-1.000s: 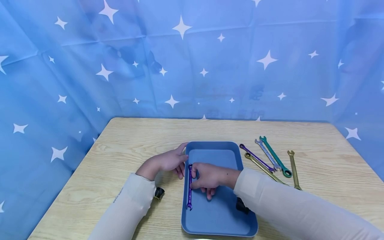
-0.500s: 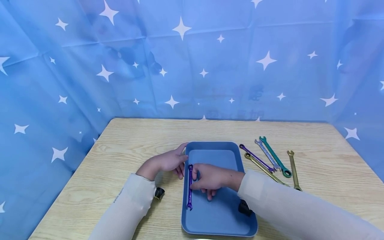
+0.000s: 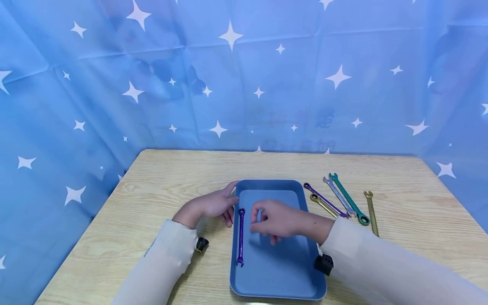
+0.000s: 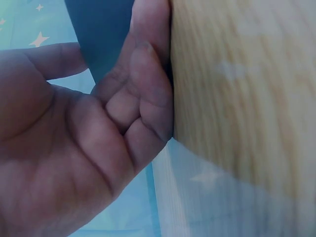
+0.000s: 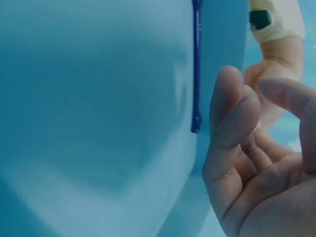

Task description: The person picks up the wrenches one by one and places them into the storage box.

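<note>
A purple combination wrench (image 3: 240, 237) lies lengthwise along the left wall inside the blue tray (image 3: 278, 281). My right hand (image 3: 278, 218) hovers over the tray, just right of that wrench. Its fingers are loosely bent and hold nothing; in the right wrist view a gap shows between thumb and fingertips, with the purple wrench (image 5: 196, 69) beyond them. My left hand (image 3: 213, 205) holds the tray's left side, thumb over the rim and the other fingers outside. The left wrist view shows its bent fingers (image 4: 148, 89) low against the table, beside the tray wall (image 4: 101, 29).
Right of the tray lie another purple wrench (image 3: 324, 199), a silver wrench (image 3: 339, 197), a green wrench (image 3: 348, 199) and two gold-coloured wrenches, one upright in view (image 3: 372, 214), one partly behind my right sleeve (image 3: 322, 204). A starry blue cloth (image 3: 244, 84) hangs behind the wooden table (image 3: 183, 169).
My right hand has let go of the purple wrench and moved up and to the right, away from it. The wrench stays along the tray's left wall. My left hand has not moved.
</note>
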